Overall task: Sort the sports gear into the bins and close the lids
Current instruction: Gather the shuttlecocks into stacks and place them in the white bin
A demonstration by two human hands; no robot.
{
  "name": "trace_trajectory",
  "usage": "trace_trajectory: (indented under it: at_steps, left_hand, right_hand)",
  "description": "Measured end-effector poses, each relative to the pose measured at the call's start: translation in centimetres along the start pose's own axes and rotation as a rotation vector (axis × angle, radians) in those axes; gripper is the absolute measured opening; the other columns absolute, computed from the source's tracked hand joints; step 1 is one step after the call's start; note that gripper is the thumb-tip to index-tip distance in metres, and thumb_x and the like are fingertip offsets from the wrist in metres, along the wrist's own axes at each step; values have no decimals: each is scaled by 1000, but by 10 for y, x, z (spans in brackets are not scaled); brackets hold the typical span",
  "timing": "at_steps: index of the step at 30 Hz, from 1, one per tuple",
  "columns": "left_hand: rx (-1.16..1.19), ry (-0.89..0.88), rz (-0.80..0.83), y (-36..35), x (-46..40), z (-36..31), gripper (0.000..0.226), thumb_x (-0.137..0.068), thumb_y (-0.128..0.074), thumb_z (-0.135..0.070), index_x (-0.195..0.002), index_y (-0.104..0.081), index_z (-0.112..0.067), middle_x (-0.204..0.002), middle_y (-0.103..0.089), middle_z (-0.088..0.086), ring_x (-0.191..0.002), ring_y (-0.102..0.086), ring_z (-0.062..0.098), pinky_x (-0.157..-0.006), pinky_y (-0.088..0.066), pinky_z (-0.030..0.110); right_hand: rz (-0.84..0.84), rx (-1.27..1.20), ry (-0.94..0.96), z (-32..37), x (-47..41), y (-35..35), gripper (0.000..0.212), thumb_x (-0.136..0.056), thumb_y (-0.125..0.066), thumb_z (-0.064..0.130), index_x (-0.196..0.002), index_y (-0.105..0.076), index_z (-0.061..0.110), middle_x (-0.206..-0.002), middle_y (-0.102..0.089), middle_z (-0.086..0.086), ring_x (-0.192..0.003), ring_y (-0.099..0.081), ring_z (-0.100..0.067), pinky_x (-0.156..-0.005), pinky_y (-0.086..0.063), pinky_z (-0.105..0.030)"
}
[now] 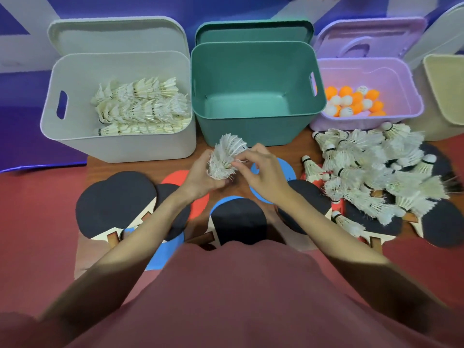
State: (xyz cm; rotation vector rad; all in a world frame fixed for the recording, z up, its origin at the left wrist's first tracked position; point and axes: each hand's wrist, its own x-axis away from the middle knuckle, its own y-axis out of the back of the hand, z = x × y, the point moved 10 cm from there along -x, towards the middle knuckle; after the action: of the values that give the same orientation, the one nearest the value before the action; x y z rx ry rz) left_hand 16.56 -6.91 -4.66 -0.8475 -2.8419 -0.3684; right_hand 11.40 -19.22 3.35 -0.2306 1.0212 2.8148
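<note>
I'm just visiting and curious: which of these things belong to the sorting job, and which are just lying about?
Part of the job:
- shuttlecocks in both hands
- loose shuttlecock pile
- white bin
- green bin
- lilac bin
- ping-pong balls
- paddles

Just lying about:
- beige bin
- red floor mat

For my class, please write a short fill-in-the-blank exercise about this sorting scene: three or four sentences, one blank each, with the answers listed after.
1. The shuttlecocks already sorted lie in rows inside the ______ bin.
2. The green bin in the middle holds ______.
3. The purple bin holds orange and white ______.
4. Both the left hand and the right hand hold a stack of ______.

Missing words: white; nothing; balls; shuttlecocks
</note>
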Motion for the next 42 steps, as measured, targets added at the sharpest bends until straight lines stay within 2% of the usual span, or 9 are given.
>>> trace_trajectory:
  at_steps: [7, 11, 14, 17, 25, 30, 35, 39, 42]
  left_hand:
    - [11, -6, 13, -42, -11, -8, 65, -52, -83, -25, -109, -56, -11, -94, -61, -8, -81, -56, -8, -79, -44, 15]
    - [22, 34, 11, -57, -16, -2, 64, -55, -80, -16, -113, -55, -10, -99, -62, -4, -83, -57, -8, -82, -45, 14]
    - [36, 51, 32, -65, -13, 0, 69, -53, -81, -25, -115, -55, -11, -105, -62, 7, -93, -57, 10, -86, -48, 27]
    - [41, 72, 41, -72, -8, 2, 60, -58, -79, -12, -112, -55, -8, -105, -61, 12, -93, -57, 17, -86, -48, 35]
    - [6, 58, 33, -73, -8, -1, 57, -61, -78, -8, -114, -57, -7, -105, -64, 17, -93, -58, 17, -85, -50, 40]
    - [-16, 60, 29, -65, -7, 1, 57, -58, -79, -12, -110, -56, -6, -98, -61, 7, -87, -57, 11, -79, -47, 28]
    - [-37, 100, 18, -60, -3, 10, 57, -48, -82, -26, -96, -55, -10, -90, -58, 8, -82, -53, 18, -73, -45, 30]
    - [0, 100, 69, -74, -1, 2, 70, -48, -83, -25, -106, -55, 2, -94, -59, 10, -85, -55, 17, -75, -47, 29]
    - [6, 73, 114, -89, 0, -9, 68, -48, -79, -30, -110, -56, -15, -99, -63, 3, -87, -59, 11, -77, -50, 25]
  right_hand:
    - [-91, -20, -64, -30, 19, 39, 22, -86, -64, 33, -98, -71, 16, -82, -56, 13, -80, -45, 7, -69, -33, -5]
    - [-262, 27, -55, -49, 34, 85, 17, -92, -58, 22, -103, -65, 10, -96, -62, 7, -80, -52, -9, -75, -41, -18]
    - [-298, 186, -422, -122, 51, 106, 17, -91, -53, 13, -105, -56, 6, -90, -66, -8, -81, -62, -28, -69, -44, -34]
    - [-52, 334, -802, -183, 77, 98, 28, -88, -54, 10, -114, -45, 1, -101, -63, -21, -97, -58, -40, -73, -41, -38]
    - [-134, -181, -1015, -228, 81, 60, 50, -84, -48, 0, -133, -46, 0, -110, -62, -13, -76, -70, -35, -77, -57, -46]
    - [-329, -91, -765, -200, 60, 83, 14, -85, -56, 7, -88, -68, 1, -81, -71, -16, -70, -67, -19, -75, -55, -37]
    - [-345, -50, -238, -87, 46, 118, 9, -89, -57, 8, -94, -52, 14, -56, -48, -3, -51, -45, -13, -53, -35, -22]
    - [-92, 79, -158, -44, 48, 101, 26, -90, -56, 9, -107, -42, 23, -75, -60, -2, -64, -55, -17, -60, -40, -29]
    - [69, 228, -88, -33, 51, 80, 28, -90, -51, 2, -116, -50, 12, -102, -66, -5, -93, -63, -27, -72, -49, -38]
